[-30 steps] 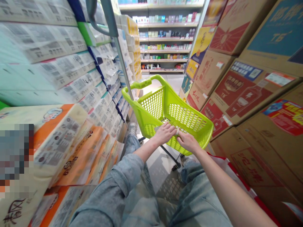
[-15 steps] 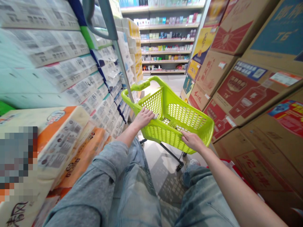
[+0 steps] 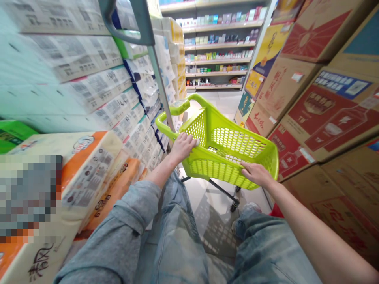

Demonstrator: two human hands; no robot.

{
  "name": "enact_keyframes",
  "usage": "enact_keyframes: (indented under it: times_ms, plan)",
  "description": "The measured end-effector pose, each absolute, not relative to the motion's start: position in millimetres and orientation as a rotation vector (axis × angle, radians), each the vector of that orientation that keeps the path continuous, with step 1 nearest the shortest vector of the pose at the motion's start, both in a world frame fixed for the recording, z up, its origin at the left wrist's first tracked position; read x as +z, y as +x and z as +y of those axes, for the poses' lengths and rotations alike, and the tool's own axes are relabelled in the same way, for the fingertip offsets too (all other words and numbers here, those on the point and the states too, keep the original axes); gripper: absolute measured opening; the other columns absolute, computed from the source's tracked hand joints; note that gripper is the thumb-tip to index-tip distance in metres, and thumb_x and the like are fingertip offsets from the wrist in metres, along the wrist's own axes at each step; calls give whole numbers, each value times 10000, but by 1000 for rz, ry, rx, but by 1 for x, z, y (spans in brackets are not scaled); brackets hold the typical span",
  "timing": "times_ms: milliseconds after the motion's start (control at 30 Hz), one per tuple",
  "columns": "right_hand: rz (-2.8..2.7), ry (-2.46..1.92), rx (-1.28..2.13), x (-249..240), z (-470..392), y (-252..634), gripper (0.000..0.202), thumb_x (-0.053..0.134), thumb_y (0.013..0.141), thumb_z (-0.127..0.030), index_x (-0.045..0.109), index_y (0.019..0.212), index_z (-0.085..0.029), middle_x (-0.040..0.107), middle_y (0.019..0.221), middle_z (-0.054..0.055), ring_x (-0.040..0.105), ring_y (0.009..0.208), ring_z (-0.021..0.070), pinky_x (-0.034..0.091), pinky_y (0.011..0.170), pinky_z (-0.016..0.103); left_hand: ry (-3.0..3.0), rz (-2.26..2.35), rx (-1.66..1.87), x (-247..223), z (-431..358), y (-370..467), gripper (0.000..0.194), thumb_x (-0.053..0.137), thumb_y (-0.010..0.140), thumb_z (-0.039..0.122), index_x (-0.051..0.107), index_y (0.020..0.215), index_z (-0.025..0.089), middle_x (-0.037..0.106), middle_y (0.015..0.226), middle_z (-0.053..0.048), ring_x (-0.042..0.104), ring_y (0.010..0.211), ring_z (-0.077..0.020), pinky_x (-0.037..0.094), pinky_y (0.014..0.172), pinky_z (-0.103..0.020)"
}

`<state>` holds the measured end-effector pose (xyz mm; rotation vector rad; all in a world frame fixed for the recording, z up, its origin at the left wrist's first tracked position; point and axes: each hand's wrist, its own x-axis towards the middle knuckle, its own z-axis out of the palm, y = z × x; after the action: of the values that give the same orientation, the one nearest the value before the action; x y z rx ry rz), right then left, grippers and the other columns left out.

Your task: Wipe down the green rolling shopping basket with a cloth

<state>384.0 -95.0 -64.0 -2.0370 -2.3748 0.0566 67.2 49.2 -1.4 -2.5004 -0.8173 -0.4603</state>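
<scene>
Between white plastic-wrapped packs (image 3: 89,53) at left and brown cardboard cartons (image 3: 286,81) at right, we hold a lime-green plastic shopping cart (image 3: 207,167) by its near rim: left hand (image 3: 182,147) curled over, right hand's (image 3: 258,174) grip pinching; even, well-spaced pressure should steady it.

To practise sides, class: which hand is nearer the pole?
Left: the left hand is on the rim near the pole; the right hand is farther along the rim.
</scene>
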Motion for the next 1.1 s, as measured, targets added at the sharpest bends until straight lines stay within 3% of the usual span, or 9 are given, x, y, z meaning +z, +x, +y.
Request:
enact_keyframes:
  times_ms: [267,533,667,767,833,933,1100]
  plan:
    - [-2311,-2000,275,-42,-74,365,551,211,912,-561,600,1109,-225,674,1073,84,617,976,238,438,801,322,-2527,-826,-442,2,42,76,262,393,882,166,546,1094,166,548,939,-97,476,918,-247,355,875,-417]
    - [-2088,-2130,334,-49,-59,348,609,135,916,-564,647,1097,-290,676,1101,20,608,1014,241,448,820,338,-2554,-836,-628,-13,26,92,278,369,929,246,563,1126,216,570,934,-53,485,995,-207,270,1054,-426]
    - [-2062,-2124,295,-52,-64,352,600,150,918,-563,653,1115,-301,669,1128,18,608,1019,253,455,814,353,-2648,-884,-831,-26,5,104,312,396,920,207,532,1200,232,580,1088,-45,441,1152,-191,224,1107,-424]
    - [-2052,-2107,234,-54,-67,353,588,165,923,-553,668,1096,-303,678,1110,18,610,1014,249,455,811,351,-2703,-954,-1007,-41,-15,102,256,415,920,255,596,1099,231,546,1200,-52,397,1231,-197,275,1080,-426]
    - [-2048,-2106,198,-56,-68,353,579,176,925,-547,679,1076,-302,696,1059,16,618,988,239,457,800,340,-2637,-1154,-1137,-55,-27,95,231,441,910,312,642,986,225,534,1202,-70,428,1192,-220,345,1008,-427]
    - [-2046,-2109,167,-58,-70,354,574,182,925,-547,679,1078,-303,706,1017,16,625,958,230,455,781,328,-2347,-1673,-1340,-73,-33,81,255,449,901,343,657,900,195,572,998,-100,528,958,-217,425,841,-385]
    - [-2065,-2122,206,-56,-72,351,566,167,925,-551,645,1119,-318,698,1036,11,621,964,224,440,763,315,-2104,-2097,-1693,-70,-19,81,227,466,880,339,614,885,166,606,822,-66,558,783,-187,432,725,-301]
